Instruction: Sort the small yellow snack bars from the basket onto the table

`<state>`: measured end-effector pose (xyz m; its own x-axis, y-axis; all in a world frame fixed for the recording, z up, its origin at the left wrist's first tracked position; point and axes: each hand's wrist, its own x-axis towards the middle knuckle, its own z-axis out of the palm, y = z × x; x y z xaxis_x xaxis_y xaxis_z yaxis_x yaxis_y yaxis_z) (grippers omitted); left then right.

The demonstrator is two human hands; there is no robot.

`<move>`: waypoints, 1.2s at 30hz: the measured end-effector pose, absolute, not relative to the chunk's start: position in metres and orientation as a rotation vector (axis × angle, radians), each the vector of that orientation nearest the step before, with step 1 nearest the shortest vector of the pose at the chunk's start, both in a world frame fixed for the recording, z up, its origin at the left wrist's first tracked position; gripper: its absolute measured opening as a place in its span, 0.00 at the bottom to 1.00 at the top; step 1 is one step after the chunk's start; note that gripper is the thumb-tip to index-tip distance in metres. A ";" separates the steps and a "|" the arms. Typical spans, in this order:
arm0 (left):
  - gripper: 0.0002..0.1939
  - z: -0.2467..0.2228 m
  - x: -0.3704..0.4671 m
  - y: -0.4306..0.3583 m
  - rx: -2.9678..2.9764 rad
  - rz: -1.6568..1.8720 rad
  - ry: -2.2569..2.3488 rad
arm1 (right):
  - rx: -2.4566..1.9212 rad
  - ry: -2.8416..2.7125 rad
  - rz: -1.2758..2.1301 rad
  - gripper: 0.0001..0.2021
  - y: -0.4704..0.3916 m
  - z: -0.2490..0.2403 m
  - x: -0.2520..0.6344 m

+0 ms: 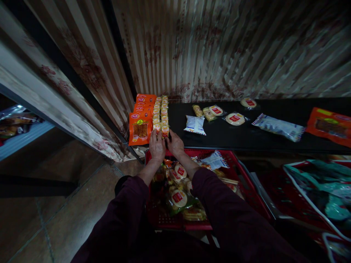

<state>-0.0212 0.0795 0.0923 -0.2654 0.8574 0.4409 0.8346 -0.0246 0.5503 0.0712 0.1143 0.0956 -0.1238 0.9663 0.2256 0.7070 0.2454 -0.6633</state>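
Two side-by-side rows of small yellow snack packets (160,113) run front to back on the black shelf (181,140). My left hand (157,148) rests its outstretched fingers on the front packet of the left row. Against the right side of the front packets, my right hand (176,144) lies with its fingers extended; its fingertips are partly hidden. Directly left of the rows, orange snack bags (140,128) overlap in a line. Below my forearms is a red basket (189,225) filled with wrapped snacks, among them round pale biscuits (179,198) with red labels.
Farther right on the shelf lie a white packet (195,125), round biscuits (235,118), a long white packet (278,127) and an orange bag (330,126). A striped curtain hangs behind. Dark posts (119,40) stand left; another basket with teal bags (337,206) sits right.
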 end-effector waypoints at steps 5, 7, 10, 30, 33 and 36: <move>0.20 0.091 -0.021 0.078 1.881 1.168 2.228 | -1.520 -1.920 0.529 0.23 0.117 0.096 0.071; 0.19 0.089 -0.021 0.077 1.896 1.148 2.240 | -1.518 -1.929 0.522 0.23 0.118 0.097 0.071; 0.19 0.086 -0.021 0.075 1.930 1.132 2.243 | -1.518 -1.938 0.520 0.23 0.118 0.096 0.072; 0.18 0.086 -0.021 0.063 2.013 1.248 2.117 | -1.399 -1.780 0.488 0.19 0.110 0.084 0.080; 0.17 0.083 -0.016 0.048 2.067 1.285 2.052 | -1.329 -1.747 0.453 0.16 0.096 0.084 0.085; 0.17 0.072 -0.006 0.025 2.097 1.295 1.954 | -1.284 -1.755 0.458 0.14 0.074 0.077 0.091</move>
